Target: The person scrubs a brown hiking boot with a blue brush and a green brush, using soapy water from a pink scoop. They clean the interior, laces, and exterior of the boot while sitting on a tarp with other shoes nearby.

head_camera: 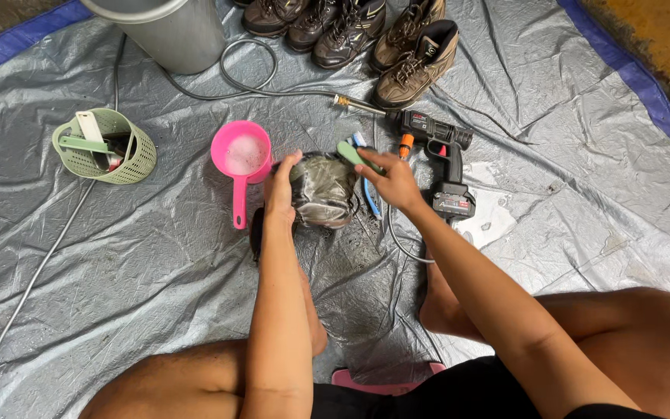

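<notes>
a wet, dark grey-brown shoe (322, 188) sits at the middle of a crinkled silver tarp (157, 256), just in front of a seated person's bare knees. the left hand (281, 188) is closed around the shoe's left side, thumb up over the top edge, gripping it. the right hand (394, 182) is closed on the handle of a pale green brush (357, 157), whose head lies against the shoe's upper right edge.

just left of the shoe lies a pink scoop (240, 160) with a long handle, holding cloudy, sudsy water. right of the shoe, a blue-handled brush (371, 195) lies on the tarp, partly under the right hand. beyond it rests a black and red cordless spray gun (441, 167) with a brass nozzle, joined to a thin dark hose (246, 84) that loops back toward a grey bucket (170, 29) at the top edge.

far left — well apart from the hands — stands a light green perforated basket (110, 149) holding brushes. along the top edge, several brown and black lace-up boots (350, 31) stand in a row.
</notes>
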